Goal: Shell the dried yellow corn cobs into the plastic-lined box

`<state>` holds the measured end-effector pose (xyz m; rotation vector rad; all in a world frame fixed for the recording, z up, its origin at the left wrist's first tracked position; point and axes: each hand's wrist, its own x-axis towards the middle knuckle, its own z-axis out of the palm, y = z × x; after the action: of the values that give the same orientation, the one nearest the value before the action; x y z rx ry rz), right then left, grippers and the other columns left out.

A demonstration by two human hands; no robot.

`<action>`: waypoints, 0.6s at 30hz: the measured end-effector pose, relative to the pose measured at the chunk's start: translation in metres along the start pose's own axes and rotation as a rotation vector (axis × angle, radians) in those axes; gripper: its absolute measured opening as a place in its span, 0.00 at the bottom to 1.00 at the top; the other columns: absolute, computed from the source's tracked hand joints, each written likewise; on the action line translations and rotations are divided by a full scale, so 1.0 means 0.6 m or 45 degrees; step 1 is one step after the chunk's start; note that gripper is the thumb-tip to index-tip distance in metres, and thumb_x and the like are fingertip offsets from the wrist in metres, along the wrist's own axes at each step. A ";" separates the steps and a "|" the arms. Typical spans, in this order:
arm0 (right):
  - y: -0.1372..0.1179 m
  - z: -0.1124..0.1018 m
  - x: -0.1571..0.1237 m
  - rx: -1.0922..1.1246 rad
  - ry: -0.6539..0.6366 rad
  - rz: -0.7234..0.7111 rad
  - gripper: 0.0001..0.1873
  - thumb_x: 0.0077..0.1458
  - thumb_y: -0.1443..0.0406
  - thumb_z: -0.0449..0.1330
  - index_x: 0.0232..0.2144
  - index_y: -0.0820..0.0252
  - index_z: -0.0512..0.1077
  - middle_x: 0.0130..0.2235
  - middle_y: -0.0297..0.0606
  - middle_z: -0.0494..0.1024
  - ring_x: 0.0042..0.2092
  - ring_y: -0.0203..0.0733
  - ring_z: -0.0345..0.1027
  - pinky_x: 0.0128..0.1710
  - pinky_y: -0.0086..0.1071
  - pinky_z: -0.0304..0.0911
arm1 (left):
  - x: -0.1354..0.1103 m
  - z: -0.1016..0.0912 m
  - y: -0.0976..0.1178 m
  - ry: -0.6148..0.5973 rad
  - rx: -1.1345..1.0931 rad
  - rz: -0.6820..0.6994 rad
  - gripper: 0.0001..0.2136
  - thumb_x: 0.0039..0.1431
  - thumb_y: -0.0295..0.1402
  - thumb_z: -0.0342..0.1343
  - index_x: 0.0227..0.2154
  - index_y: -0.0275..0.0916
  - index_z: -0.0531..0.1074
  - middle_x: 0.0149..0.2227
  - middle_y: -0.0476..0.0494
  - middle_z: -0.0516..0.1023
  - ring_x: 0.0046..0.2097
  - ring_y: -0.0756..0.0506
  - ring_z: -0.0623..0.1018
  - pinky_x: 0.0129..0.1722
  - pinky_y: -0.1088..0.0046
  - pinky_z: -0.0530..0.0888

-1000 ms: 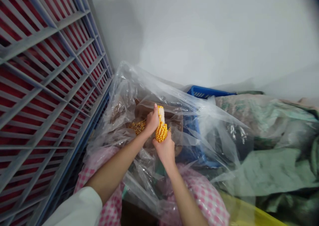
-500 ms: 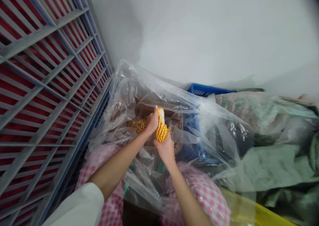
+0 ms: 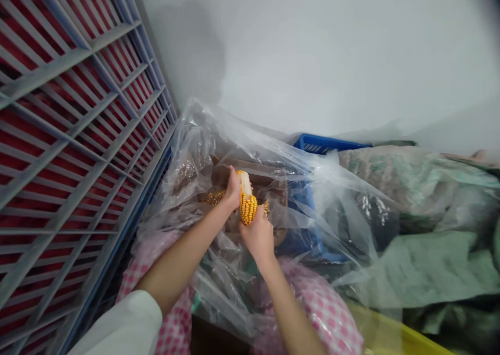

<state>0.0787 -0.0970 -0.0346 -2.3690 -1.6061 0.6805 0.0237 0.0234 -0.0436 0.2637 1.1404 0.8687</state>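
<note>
An ear of corn (image 3: 248,209) with yellow kernels is between my hands, its upper part stripped to the pale cob. My left hand (image 3: 233,189) is closed around the upper left side of the ear, thumb pointing up along it. Lower down, my right hand (image 3: 258,235) grips the ear's bottom end. Beneath them spreads a clear plastic sheet (image 3: 187,151), with a brown cardboard box (image 3: 279,185) showing under or through it. Loose corn kernels (image 3: 215,197) lie behind my left hand, and a few more show just right of the ear.
Grey slatted crates (image 3: 74,131) with red contents rise on the left. A blue plastic basket (image 3: 332,143) stands by the white wall (image 3: 332,58). Sacks (image 3: 433,271) are piled on the right, above a yellow edge (image 3: 414,339). Pink checkered cloth (image 3: 324,313) covers my legs.
The upper end of the ear and my left hand have shifted slightly left. My right hand stays near the same place, still gripping the lower end.
</note>
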 end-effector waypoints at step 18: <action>0.028 0.024 -0.002 0.274 -0.026 -0.009 0.18 0.41 0.63 0.56 0.37 0.61 0.61 0.28 0.38 0.75 0.28 0.41 0.69 0.24 0.27 0.54 | 0.004 -0.015 -0.034 -0.010 -0.040 0.005 0.30 0.48 0.61 0.33 0.16 0.38 0.62 0.10 0.50 0.60 0.16 0.50 0.66 0.16 0.76 0.62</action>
<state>0.0856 -0.1058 -0.0537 -2.2080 -1.4665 0.8339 0.0258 0.0101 -0.0612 0.2435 1.1187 0.8879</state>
